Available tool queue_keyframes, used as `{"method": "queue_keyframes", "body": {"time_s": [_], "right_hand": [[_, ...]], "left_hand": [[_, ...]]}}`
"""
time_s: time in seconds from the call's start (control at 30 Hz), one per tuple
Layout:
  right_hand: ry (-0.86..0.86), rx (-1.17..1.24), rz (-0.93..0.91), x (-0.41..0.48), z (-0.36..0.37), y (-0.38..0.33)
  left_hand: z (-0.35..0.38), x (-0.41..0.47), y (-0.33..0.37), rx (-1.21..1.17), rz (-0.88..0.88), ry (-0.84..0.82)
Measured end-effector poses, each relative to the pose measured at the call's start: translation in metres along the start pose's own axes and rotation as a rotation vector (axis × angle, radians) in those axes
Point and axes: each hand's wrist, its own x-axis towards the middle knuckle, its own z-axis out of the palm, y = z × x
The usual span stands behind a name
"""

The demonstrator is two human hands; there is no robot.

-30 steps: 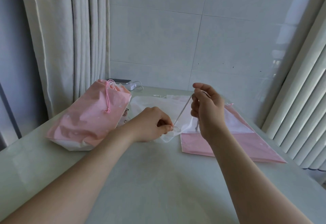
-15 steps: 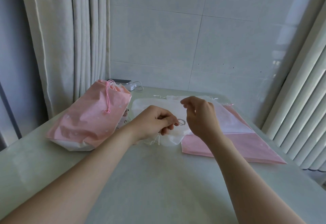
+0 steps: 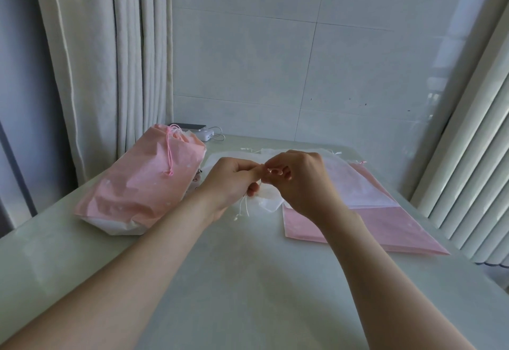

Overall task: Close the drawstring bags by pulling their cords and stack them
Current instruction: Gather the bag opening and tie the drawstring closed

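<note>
A white drawstring bag lies at the table's middle, its gathered mouth toward me. My left hand grips the bunched mouth, and white cord ends hang below it. My right hand pinches a small loop of the white cord right beside my left fingers. A filled pink bag with its pink cord drawn shut lies at the left. Flat white bags and a flat pink bag lie at the right.
The pale green table ends at a tiled wall. A white charger with its cable and a dark phone sit at the back left. A curtain hangs left, and vertical blinds stand right.
My right hand has come down from holding the cord stretched up and now meets my left hand at the bag's mouth. The cord has gone slack into a small loop.
</note>
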Motion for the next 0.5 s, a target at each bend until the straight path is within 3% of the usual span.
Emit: {"method": "queue_keyframes", "body": {"time_s": [0.5], "right_hand": [[-0.187, -0.278, -0.078, -0.006, 0.014, 0.008]], "left_hand": [[0.009, -0.003, 0.003, 0.131, -0.057, 0.014]]}}
